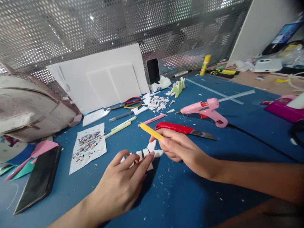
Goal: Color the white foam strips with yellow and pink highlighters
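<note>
My right hand grips a slim yellow pen between thumb and fingers, its outer end pointing up and to the left. A thin strand seems to trail from that end. Low over the table, my left hand has its fingers bent onto a white foam piece with several short prongs. The fingers cover part of the piece, and the left thumb is hidden. A red-handled utility knife lies just beyond my right hand. Behind it a pink glue gun rests on its side, a clear glue stick in its back.
Several pens, scissors and white foam scraps lie ahead. On the left are a paper with coloured bits, a dark phone and a bag. White boards lean against a perforated metal panel. The glue gun's cord runs right.
</note>
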A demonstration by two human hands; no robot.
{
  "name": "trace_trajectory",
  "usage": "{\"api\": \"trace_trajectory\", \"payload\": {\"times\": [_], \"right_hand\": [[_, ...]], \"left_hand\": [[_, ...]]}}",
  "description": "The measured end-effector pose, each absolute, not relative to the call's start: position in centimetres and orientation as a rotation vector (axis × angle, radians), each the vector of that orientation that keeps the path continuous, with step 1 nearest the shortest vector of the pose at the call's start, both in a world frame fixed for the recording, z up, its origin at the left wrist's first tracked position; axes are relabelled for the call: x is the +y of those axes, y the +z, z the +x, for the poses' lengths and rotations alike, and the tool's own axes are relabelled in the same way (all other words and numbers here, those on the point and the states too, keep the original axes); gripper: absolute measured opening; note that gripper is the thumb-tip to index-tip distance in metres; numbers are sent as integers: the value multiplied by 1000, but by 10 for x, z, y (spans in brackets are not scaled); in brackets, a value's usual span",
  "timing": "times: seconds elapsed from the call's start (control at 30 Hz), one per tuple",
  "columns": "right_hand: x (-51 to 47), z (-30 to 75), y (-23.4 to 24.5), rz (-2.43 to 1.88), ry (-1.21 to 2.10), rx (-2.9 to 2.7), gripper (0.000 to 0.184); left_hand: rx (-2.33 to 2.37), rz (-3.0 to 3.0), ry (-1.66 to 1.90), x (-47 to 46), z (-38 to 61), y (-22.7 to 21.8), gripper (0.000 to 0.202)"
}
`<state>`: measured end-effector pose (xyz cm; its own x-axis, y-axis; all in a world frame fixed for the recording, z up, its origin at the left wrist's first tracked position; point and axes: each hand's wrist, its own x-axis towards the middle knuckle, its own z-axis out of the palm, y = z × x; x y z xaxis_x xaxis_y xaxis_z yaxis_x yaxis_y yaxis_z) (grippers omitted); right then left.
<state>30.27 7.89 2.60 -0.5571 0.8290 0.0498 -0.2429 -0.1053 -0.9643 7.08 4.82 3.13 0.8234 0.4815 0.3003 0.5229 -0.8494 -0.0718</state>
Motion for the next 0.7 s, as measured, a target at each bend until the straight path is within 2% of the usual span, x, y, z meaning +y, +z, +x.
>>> {"api": "trace_trajectory", "payload": {"times": [0.23,0.47,0.6,0.7], "right_hand": [[78,302,23,-667,1737,-1420,23],[80,305,21,-676,1715,-1455,23],[81,305,22,-675,1652,-1494,23],[81,305,25,-674,1532,-1528,21]], "left_hand": [[-768,-2981,-386,55,73,42,53],[-1240,-3122,-705,73,73,48,47],[-1164,-3107,-900,77,70,46,44],[-991,-3003,-894,73,68,45,30]]}}
